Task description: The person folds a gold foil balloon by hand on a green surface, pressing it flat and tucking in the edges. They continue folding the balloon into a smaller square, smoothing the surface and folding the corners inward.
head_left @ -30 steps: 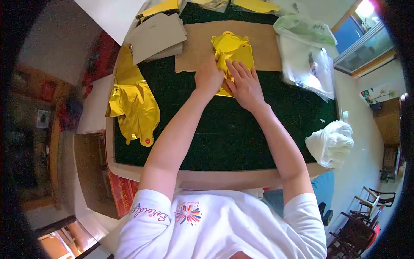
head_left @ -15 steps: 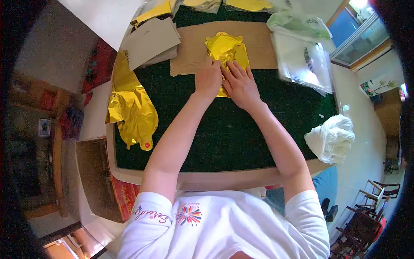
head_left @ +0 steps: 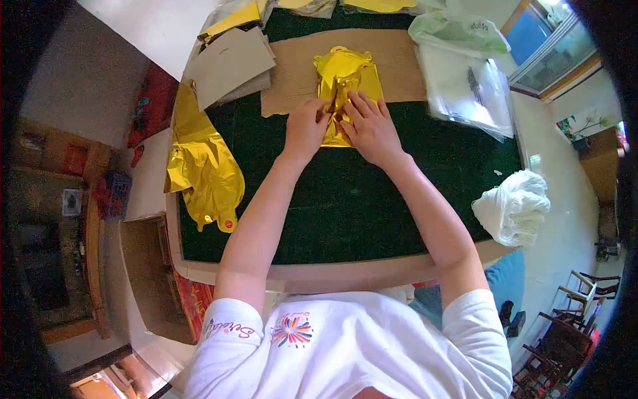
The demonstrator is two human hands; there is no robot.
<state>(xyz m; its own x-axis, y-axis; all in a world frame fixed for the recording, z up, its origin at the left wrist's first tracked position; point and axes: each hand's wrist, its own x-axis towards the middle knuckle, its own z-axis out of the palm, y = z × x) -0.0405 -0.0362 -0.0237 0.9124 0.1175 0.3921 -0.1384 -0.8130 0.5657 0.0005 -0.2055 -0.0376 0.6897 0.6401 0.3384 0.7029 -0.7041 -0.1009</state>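
A flat, shiny gold foil balloon [head_left: 359, 73] lies folded partly on brown cardboard [head_left: 286, 76] and partly on the dark green table cover [head_left: 352, 213]. My left hand [head_left: 307, 130] has its fingers curled in a pinch at the balloon's left edge, where a fold of foil stands up. My right hand [head_left: 373, 130] rests palm down on the balloon's right part with fingers stretched out. The foil under both hands is partly hidden. Another gold foil balloon [head_left: 209, 173], crumpled and with a red dot on its tab, lies to the left.
Grey card sheets [head_left: 229, 66] lie at the back left. Clear plastic bags [head_left: 458, 93] are stacked at the right, below a white-green bag [head_left: 458, 33]. A bundle of white string [head_left: 515, 209] sits at the right edge. Yellow packets [head_left: 379, 5] line the far edge.
My left hand has shifted slightly left and towards me, and a fold of the foil now stands up between the hands. My right hand has stayed nearly in place.
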